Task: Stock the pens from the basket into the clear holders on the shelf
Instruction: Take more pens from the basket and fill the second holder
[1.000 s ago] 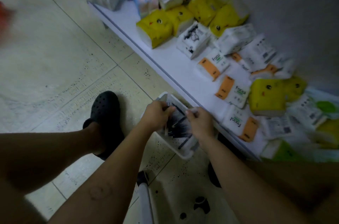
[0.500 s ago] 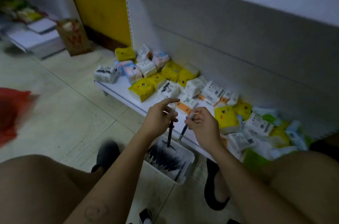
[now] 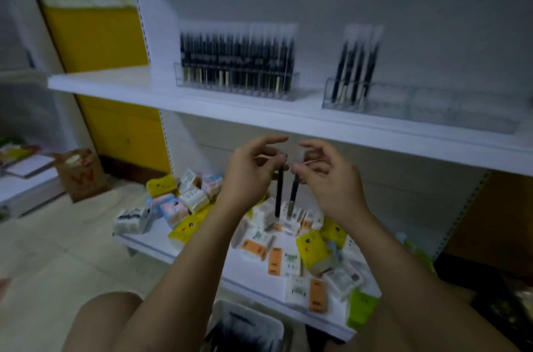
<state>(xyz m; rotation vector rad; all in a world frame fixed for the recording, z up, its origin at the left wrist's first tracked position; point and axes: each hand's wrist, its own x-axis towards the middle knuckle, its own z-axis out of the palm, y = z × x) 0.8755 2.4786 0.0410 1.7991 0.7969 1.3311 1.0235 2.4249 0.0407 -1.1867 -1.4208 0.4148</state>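
My left hand (image 3: 248, 175) pinches a black pen (image 3: 278, 196) by its top, the pen hanging straight down. My right hand (image 3: 328, 178) pinches a second black pen (image 3: 292, 196) the same way, right beside the first. Both hands are raised just below the white upper shelf (image 3: 259, 112). On that shelf a clear holder (image 3: 236, 86) is packed with several black pens. To its right a second clear holder (image 3: 418, 105) has several pens at its left end only. The white basket (image 3: 245, 325) with dark pens sits on the floor between my knees.
A low white shelf (image 3: 202, 253) below my hands carries several tissue packs in yellow, white and orange. A brown paper bag (image 3: 80, 175) stands on the floor at left, near a yellow panel (image 3: 95, 40). Tiled floor lies to the left.
My hands lifted out of the basket, each with a pen, and rose to just under the upper shelf. My view tilted up from the floor to the holders.
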